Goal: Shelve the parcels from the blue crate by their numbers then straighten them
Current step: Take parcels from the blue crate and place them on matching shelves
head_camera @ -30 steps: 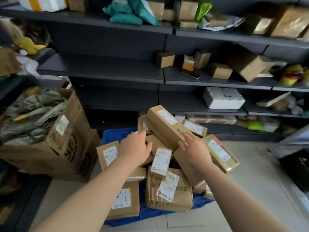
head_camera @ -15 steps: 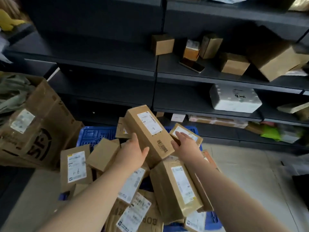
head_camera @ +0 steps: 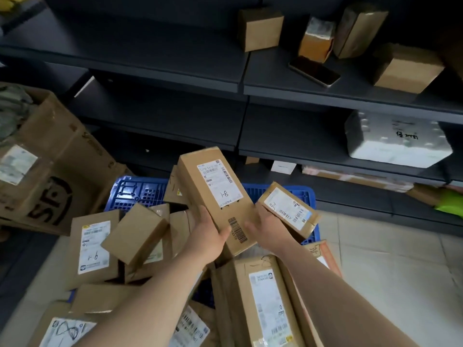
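Holding the long box [head_camera: 215, 189] by its near end in the left hand [head_camera: 208, 236], above the far edge of the blue crate [head_camera: 135, 191]; gripping the small box [head_camera: 288, 209] in the right hand [head_camera: 269, 230] beside it; might tip and drop either onto the heaped parcels [head_camera: 130, 234], being held end-on.

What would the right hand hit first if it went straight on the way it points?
Probably the long parcel gripped by the left hand: the right hand, holding the small parcel, points up-left towards it. Depth is unclear, so it might pass beneath.
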Demonstrator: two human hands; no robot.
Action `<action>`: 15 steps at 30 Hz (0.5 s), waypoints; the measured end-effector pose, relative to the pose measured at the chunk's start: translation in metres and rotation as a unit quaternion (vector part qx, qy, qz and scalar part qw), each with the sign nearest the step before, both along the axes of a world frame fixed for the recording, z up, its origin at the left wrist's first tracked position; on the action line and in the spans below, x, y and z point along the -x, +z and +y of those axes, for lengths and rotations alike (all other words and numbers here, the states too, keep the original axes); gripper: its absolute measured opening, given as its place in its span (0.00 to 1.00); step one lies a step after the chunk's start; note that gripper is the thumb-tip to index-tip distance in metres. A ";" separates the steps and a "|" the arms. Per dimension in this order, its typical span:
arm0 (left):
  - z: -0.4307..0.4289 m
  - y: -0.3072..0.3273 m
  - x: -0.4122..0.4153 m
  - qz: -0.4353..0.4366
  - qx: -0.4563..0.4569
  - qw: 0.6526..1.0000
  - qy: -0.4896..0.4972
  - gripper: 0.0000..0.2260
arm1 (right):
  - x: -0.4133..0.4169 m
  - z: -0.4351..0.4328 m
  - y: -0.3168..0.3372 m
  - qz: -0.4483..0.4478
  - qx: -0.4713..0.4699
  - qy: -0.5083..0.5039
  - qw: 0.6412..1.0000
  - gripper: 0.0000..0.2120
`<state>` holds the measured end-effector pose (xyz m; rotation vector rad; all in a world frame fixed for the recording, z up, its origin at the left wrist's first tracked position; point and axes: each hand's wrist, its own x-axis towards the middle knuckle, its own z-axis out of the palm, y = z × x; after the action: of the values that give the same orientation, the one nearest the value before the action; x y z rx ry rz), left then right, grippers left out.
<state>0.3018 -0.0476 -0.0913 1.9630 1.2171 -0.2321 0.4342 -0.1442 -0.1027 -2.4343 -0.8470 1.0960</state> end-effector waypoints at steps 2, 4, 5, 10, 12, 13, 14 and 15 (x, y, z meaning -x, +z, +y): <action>-0.001 -0.002 -0.001 -0.007 0.006 1.000 0.012 0.34 | -0.001 -0.001 -0.003 0.008 -0.009 0.002 1.000 0.28; 0.000 -0.002 -0.001 -0.018 0.012 0.999 0.027 0.33 | 0.001 -0.002 -0.005 0.006 -0.035 -0.009 0.999 0.27; 0.001 -0.001 -0.001 -0.022 0.020 0.999 0.035 0.32 | 0.002 -0.001 -0.005 0.007 -0.051 -0.018 0.999 0.27; 0.011 0.008 -0.001 -0.051 0.047 0.996 0.054 0.36 | 0.007 0.000 0.000 0.013 -0.105 -0.052 0.993 0.28; 0.015 0.013 -0.002 -0.077 0.053 0.994 0.056 0.39 | 0.008 0.001 0.006 0.004 -0.130 -0.065 0.989 0.29; 0.017 0.017 -0.001 -0.090 0.055 0.993 0.059 0.40 | 0.008 0.003 0.010 -0.001 -0.144 -0.072 0.987 0.30; 0.019 0.023 0.000 -0.106 0.058 0.991 0.065 0.40 | 0.008 0.005 0.016 -0.007 -0.158 -0.078 0.984 0.30; 0.021 0.028 0.001 -0.122 0.059 0.988 0.073 0.40 | 0.008 0.008 0.022 -0.013 -0.173 -0.081 0.981 0.30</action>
<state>0.3005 -0.0267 -0.0637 1.7344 1.1531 0.0115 0.4264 -0.1365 -0.0803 -2.1852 -0.7583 0.7857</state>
